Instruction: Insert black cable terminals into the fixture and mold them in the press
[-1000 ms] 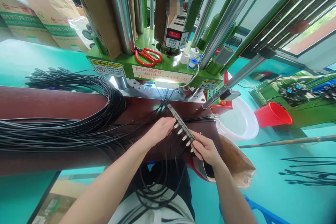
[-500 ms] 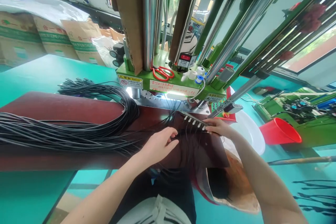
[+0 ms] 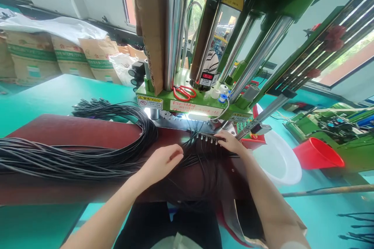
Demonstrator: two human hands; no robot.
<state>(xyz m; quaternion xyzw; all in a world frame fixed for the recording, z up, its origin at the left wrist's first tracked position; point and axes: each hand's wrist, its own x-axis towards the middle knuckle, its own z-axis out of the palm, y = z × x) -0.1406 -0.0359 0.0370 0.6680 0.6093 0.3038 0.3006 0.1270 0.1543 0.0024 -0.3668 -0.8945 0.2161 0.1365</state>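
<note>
My right hand (image 3: pixel 230 142) grips the right end of a narrow metal bar (image 3: pixel 207 137) just in front of the green press. Several silver connectors (image 3: pixel 206 139) stick out along the bar, with thin black cables hanging from them. To the left, my left hand (image 3: pixel 163 160) is over the red-brown board, with fingers curled and the thumb close to them. What lies within those fingers is hidden. Black cables (image 3: pixel 193 159) run close by its fingertips. A thick bundle of black cables (image 3: pixel 73 163) lies along the board (image 3: pixel 84 130) on the left, looping back near the press.
The green press (image 3: pixel 187 103) has a lit work area and red-handled scissors (image 3: pixel 184 92) on its ledge. At right are a white basin (image 3: pixel 277 159) and a red bucket (image 3: pixel 320 153). Paper sacks (image 3: pixel 32 54) line the back left. An open bag (image 3: pixel 242 225) hangs below the board.
My right hand has moved the metal bar left, closer to the press. My left hand has shifted left, its thumb and fingers closer together. The camera view has tilted slightly.
</note>
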